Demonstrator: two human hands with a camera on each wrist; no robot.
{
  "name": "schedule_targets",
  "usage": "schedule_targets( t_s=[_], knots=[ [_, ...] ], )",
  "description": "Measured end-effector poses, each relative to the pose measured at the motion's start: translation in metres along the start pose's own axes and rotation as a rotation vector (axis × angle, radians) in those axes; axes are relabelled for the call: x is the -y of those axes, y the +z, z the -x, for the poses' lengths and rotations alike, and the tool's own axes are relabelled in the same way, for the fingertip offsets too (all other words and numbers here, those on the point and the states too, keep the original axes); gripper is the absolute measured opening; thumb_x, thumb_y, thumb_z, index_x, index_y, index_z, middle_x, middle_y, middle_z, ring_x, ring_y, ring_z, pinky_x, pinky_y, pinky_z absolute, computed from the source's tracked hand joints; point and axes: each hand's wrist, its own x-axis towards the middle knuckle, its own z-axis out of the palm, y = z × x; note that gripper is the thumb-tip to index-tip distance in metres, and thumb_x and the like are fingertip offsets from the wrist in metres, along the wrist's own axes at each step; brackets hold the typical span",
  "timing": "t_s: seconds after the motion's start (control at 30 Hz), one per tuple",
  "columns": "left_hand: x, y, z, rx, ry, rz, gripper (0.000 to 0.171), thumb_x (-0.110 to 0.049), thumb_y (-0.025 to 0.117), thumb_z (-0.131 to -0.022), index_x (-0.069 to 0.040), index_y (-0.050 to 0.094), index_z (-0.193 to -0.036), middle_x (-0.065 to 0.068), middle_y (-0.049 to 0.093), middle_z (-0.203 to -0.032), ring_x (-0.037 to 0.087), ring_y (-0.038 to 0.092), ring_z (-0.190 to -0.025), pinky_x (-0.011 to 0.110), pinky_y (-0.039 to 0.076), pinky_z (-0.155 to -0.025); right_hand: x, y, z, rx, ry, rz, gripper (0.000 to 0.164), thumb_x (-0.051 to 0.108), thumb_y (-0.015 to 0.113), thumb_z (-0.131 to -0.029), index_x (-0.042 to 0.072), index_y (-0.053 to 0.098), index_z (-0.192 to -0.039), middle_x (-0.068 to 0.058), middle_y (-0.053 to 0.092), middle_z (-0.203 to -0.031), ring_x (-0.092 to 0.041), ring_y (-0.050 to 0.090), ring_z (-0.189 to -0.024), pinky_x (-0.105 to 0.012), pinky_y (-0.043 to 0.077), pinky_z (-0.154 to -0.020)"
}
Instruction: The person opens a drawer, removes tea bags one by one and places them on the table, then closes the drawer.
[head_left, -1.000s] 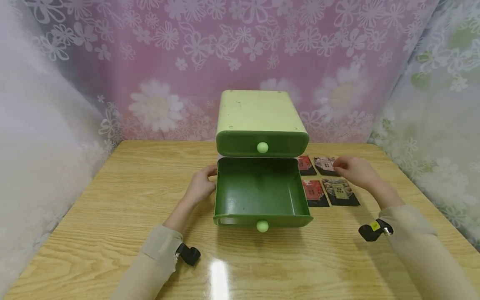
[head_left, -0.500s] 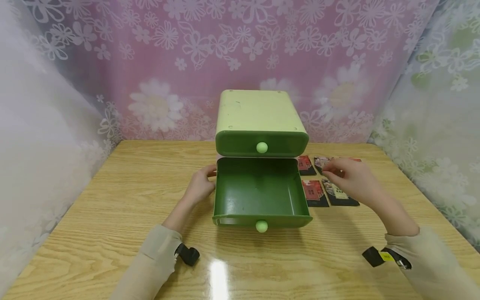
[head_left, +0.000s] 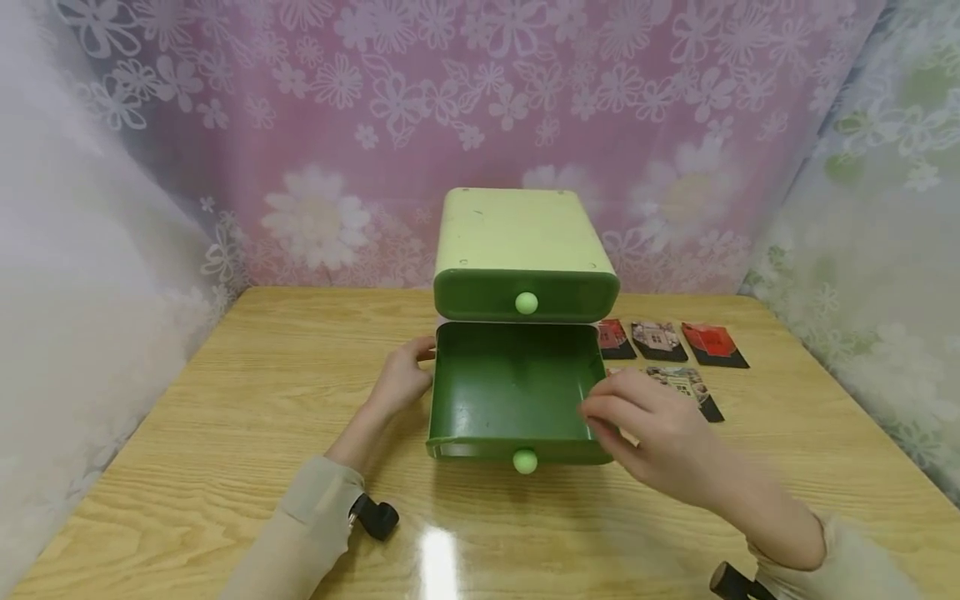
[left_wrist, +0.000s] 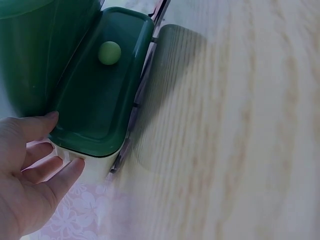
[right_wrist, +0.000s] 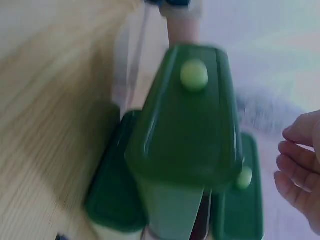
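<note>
- Curtain [head_left: 67, 317], whitish, is hanging along the far left, beside the wood-grained table [head_left: 247, 400].
- Left sleeve [head_left: 296, 517], beige, is reaching in from the lower left, a black wrist camera [head_left: 377, 517] jutting from its cuff.
- Left hand [head_left: 401, 382] is resting at the left side of the cabinet; in the left wrist view the thumb is touching the edge of the green bottom drawer [left_wrist: 97, 100], while the fingers are lying against the cream side, relaxed and apart from the thumb.
- Drawer cabinet [head_left: 521, 229], cream on top, is standing upright mid-table before a pink floral backdrop [head_left: 420, 125]; its green top drawer [head_left: 480, 296] is sitting closed, and its middle drawer [head_left: 510, 392] is jutting out, round knob [head_left: 525, 462] facing forward.
- Partly hidden red packet [head_left: 617, 340] is peeking out at the cabinet's right.
- Right hand [head_left: 660, 429] is hovering by the middle drawer's right front corner; the right wrist view is showing loosely curled fingers, gripping nothing, a gap between them and the drawers.
- Pink-labelled packet [head_left: 658, 340] is lying behind that hand, and a yellow-labelled packet [head_left: 701, 390] is showing beyond its knuckles.
- Rightmost red packet [head_left: 712, 343] is lying flat at the row's end.
- Right sleeve [head_left: 847, 558] is entering from the lower right; pale floral fabric [head_left: 885, 333] is bordering the table.
</note>
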Motion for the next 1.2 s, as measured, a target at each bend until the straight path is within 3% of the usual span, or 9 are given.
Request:
schedule_targets(
  t_s=[0.13, 0.3, 0.5, 0.77, 0.97, 1.2],
  knots=[
    [-0.001, 0.001, 0.000, 0.000, 0.015, -0.006, 0.040, 0.000, 0.061, -0.080, -0.006, 0.063, -0.120, 0.013, 0.056, -0.130, 0.033, 0.056, -0.114, 0.046, 0.046, -0.094, 0.020, 0.008, -0.005, 0.004, -0.147, 0.059, 0.027, 0.011, 0.043, -0.097, 0.006, 0.067, -0.083, -0.001, 0.060, -0.081, -0.015, 0.057, -0.070, -0.025, 0.050, -0.063],
    [-0.002, 0.001, 0.000, 0.004, 0.002, -0.004, 0.041, -0.001, 0.061, -0.081, -0.007, 0.062, -0.122, 0.013, 0.054, -0.132, 0.033, 0.055, -0.115, 0.046, 0.046, -0.094, 0.039, 0.022, -0.001, 0.135, -0.214, 0.114, 0.032, 0.006, 0.035, -0.099, 0.006, 0.065, -0.089, -0.001, 0.061, -0.083, -0.013, 0.057, -0.069, -0.022, 0.052, -0.062],
    [-0.003, 0.001, 0.000, -0.016, 0.017, -0.002, 0.040, -0.001, 0.061, -0.080, -0.007, 0.063, -0.120, 0.012, 0.056, -0.129, 0.033, 0.056, -0.113, 0.045, 0.046, -0.094, 0.047, 0.039, 0.009, 0.196, -0.191, 0.254, 0.040, 0.003, 0.026, -0.102, 0.004, 0.065, -0.097, -0.005, 0.063, -0.091, -0.015, 0.059, -0.072, -0.022, 0.052, -0.059],
    [-0.002, 0.001, 0.000, -0.019, 0.028, -0.004, 0.041, 0.000, 0.060, -0.080, -0.007, 0.063, -0.120, 0.013, 0.057, -0.129, 0.033, 0.057, -0.112, 0.045, 0.046, -0.094, 0.049, 0.053, 0.018, 0.203, -0.097, 0.419, 0.039, 0.000, 0.026, -0.100, 0.005, 0.064, -0.097, -0.004, 0.059, -0.076, -0.015, 0.056, -0.059, -0.022, 0.046, -0.046],
    [-0.002, 0.001, 0.000, -0.015, 0.021, -0.010, 0.041, -0.001, 0.061, -0.080, -0.008, 0.063, -0.121, 0.011, 0.057, -0.129, 0.032, 0.057, -0.112, 0.046, 0.046, -0.094, 0.046, 0.061, 0.020, 0.176, -0.115, 0.430, 0.039, -0.002, 0.024, -0.099, 0.004, 0.063, -0.095, -0.003, 0.054, -0.069, -0.013, 0.051, -0.050, -0.019, 0.040, -0.040],
    [0.001, 0.001, 0.002, -0.009, 0.007, 0.015, 0.041, -0.001, 0.061, -0.081, -0.007, 0.063, -0.121, 0.012, 0.056, -0.130, 0.033, 0.056, -0.114, 0.046, 0.046, -0.095, 0.041, 0.068, 0.021, 0.121, -0.149, 0.449, 0.033, -0.002, 0.031, -0.097, 0.006, 0.063, -0.090, -0.001, 0.052, -0.065, -0.010, 0.048, -0.044, -0.018, 0.035, -0.036]
  ],
)
